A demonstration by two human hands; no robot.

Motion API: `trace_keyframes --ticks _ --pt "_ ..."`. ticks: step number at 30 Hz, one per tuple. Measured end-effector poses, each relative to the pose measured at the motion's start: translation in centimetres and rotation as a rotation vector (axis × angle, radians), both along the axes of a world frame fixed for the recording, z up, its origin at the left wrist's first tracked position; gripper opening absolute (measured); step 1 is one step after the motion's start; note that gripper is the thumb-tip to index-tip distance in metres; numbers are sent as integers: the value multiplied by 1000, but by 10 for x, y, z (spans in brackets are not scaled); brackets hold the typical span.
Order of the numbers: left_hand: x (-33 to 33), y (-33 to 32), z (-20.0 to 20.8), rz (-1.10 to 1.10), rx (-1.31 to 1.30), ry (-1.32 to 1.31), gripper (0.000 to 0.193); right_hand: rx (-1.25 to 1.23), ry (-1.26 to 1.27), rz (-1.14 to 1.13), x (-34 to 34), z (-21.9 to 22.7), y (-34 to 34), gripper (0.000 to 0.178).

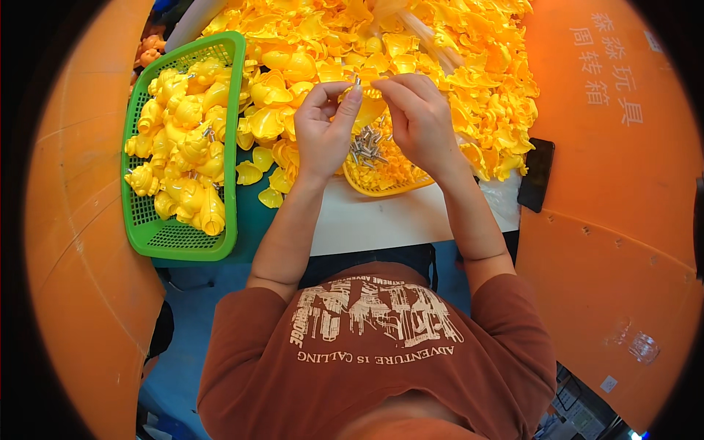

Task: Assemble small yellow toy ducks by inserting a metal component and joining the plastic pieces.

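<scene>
My left hand [323, 132] is closed, with a small silver metal cylinder [357, 81] pinched upright between thumb and fingertips. Just to its right, my right hand [425, 121] has its fingers pressed together in a pinch; what they hold, if anything, is hidden against the yellow behind. Both hands are over the near side of a large heap of glossy yellow plastic shells [484, 88]. Below and between them sits a small yellow basket [389, 193]. Silver metal cylinders [369, 147] lie in it beside many tiny yellow pieces [400, 172].
At left stands a green basket [232, 147] of rounded yellow parts [189, 150], some with metal bits showing. Loose shells [249, 173] lie beside it. A black phone [537, 176] rests at the right. Orange panels [609, 161] rise on both sides.
</scene>
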State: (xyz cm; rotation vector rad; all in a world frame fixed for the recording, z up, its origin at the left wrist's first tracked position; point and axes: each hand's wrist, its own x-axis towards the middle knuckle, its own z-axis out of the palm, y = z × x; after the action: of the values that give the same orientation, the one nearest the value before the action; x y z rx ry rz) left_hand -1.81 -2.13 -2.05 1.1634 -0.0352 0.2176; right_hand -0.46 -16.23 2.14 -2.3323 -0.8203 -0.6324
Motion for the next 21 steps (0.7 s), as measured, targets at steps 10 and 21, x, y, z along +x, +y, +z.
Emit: trace_keyframes --ticks 10,21 --pt "4 1 -9 -26 -122 77 15 45 -53 43 0 11 14 38" --pt "-2 -1 -3 73 -81 16 19 83 -61 55 7 -4 14 25"
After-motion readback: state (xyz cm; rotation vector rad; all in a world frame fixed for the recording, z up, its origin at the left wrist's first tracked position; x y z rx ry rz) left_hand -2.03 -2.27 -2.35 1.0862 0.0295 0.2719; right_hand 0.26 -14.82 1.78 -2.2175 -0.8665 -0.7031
